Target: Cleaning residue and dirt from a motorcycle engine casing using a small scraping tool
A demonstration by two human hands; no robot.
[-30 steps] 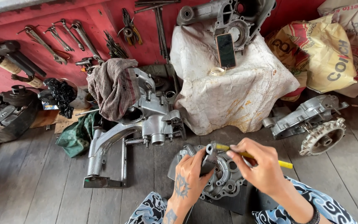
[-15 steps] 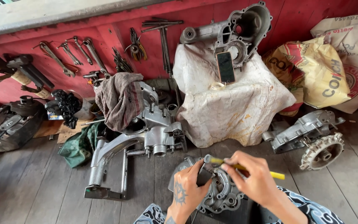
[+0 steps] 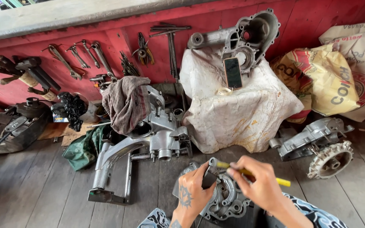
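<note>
Resting on the person's lap just under both hands, the grey engine cover point(image 3: 222, 198) is a ribbed, rounded metal casting. The left hand point(image 3: 193, 192) has its fingers point(image 3: 203, 171) closed around a small dark part point(image 3: 210, 177) against the cover, while the right hand point(image 3: 256, 185) pinches a yellow-handled tool point(image 3: 281, 182).

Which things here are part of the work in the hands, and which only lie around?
In use:
- left hand on a small dark part
- right hand with yellow-handled tool
- engine casing under both

Lying about:
- wrenches on the red wall
- phone
- rag
- printed sacks
- sprocket
</note>
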